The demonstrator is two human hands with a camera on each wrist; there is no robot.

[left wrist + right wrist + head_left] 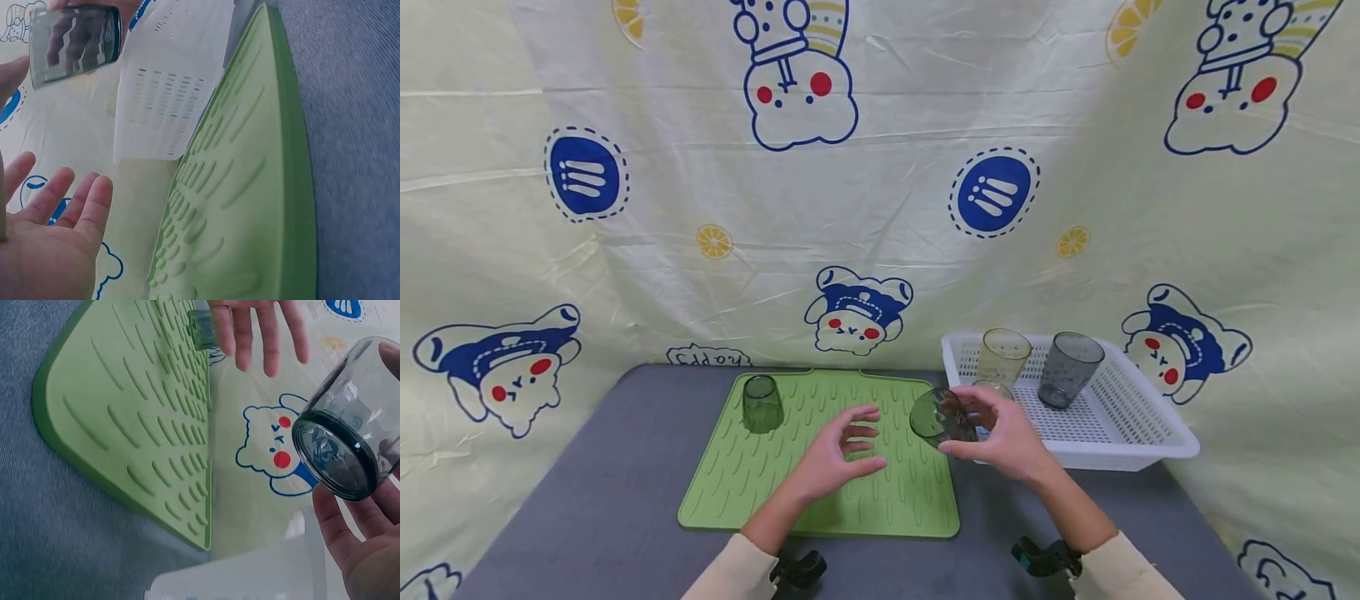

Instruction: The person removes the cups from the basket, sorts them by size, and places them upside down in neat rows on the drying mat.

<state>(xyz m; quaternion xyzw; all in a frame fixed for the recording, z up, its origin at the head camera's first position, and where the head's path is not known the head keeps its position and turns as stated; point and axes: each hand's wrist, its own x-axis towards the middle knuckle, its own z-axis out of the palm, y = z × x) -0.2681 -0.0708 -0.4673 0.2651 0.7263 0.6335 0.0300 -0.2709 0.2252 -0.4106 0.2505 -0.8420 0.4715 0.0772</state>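
Observation:
My right hand [1003, 437] grips a dark green-tinted glass [936, 419], thumb on one side and fingers on the other. That glass is tilted above the right side of a green ridged drying mat [898, 500]; its thick base shows in the right wrist view. Over the middle of the mat, my left hand [831, 458] hovers with fingers spread and relaxed, holding nothing. A gap separates it from the held glass [75, 47] in the left wrist view. Another green glass [763, 408] stands on the mat's far left, apart from both hands.
Behind my right hand sits a white perforated basket [1150, 446]. Inside are a yellowish glass [1002, 354], a grey glass [1070, 371] and another glass partly hidden by the hand. A grey cloth [587, 500] covers the table, and a patterned sheet [880, 208] hangs behind.

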